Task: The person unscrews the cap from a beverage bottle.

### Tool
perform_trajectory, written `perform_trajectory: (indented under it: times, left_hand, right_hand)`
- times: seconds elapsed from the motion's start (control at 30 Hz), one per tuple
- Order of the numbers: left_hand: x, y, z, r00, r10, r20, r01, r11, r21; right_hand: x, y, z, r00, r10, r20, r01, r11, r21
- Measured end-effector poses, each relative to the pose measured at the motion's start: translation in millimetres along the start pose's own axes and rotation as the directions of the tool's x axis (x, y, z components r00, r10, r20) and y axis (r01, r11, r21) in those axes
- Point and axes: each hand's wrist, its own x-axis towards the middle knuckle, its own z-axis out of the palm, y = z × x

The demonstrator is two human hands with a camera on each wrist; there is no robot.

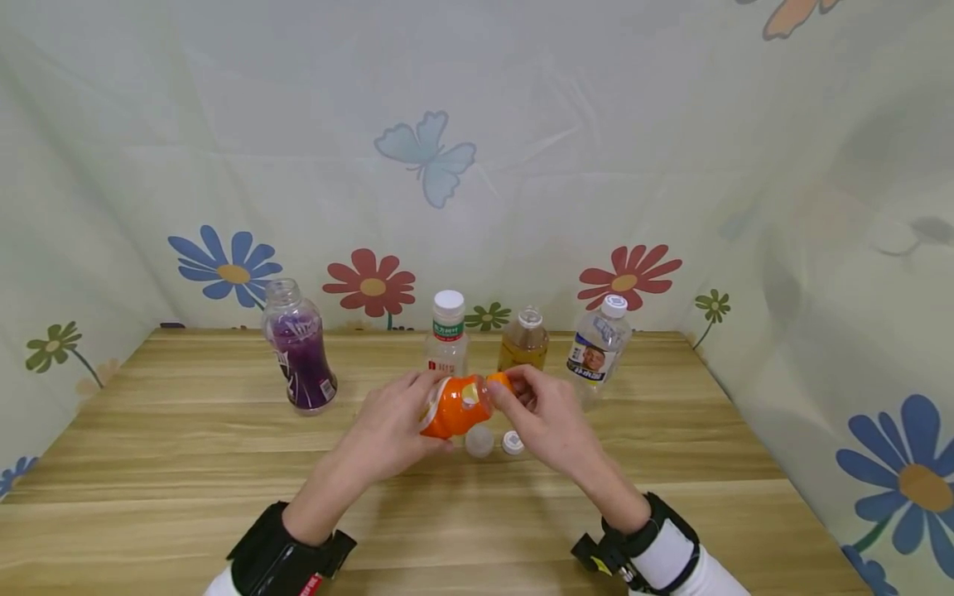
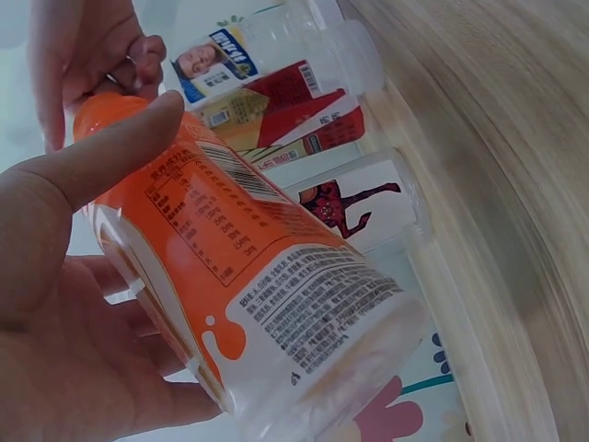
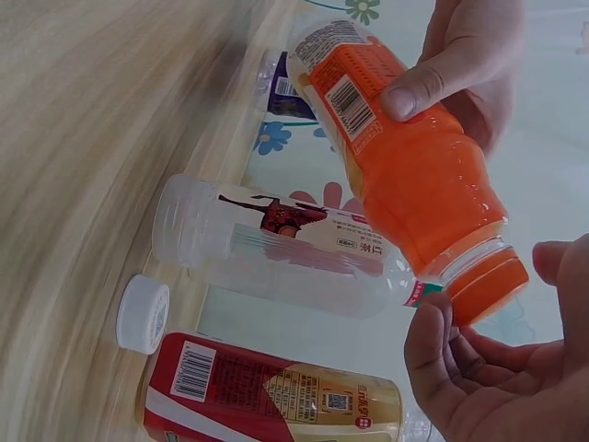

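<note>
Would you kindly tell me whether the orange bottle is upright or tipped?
Tipped: the left hand holds the orange bottle at a slant, its orange cap at the right hand, unlike the upright purple bottle.

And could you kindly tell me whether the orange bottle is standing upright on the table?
No, the left grip holds the orange bottle tilted, its neck turned toward the right grip.

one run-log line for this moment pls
left hand: grips orange bottle, tilted | right hand: pinches orange cap at bottle mouth | table: white cap loose | purple bottle: upright
</note>
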Motion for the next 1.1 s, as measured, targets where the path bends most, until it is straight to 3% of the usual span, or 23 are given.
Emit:
perform_trajectory:
  times: [0.57,1.1]
  left_hand:
    - [-0.5,2.1,-0.7,1.0,0.005,0.002,-0.005,1.0,-0.029]
    - [-1.1,1.3,-1.3,0.999,0.036,0.007,-0.036,0.999,-0.023]
  right_hand:
    - [0.4,2.3,-3.5,0.998,-0.042,0.037,0.044,0.998,-0.055]
    - [-0.5,3.4,-2.3,0.998,-0.066,0.005,0.066,0.998,-0.008]
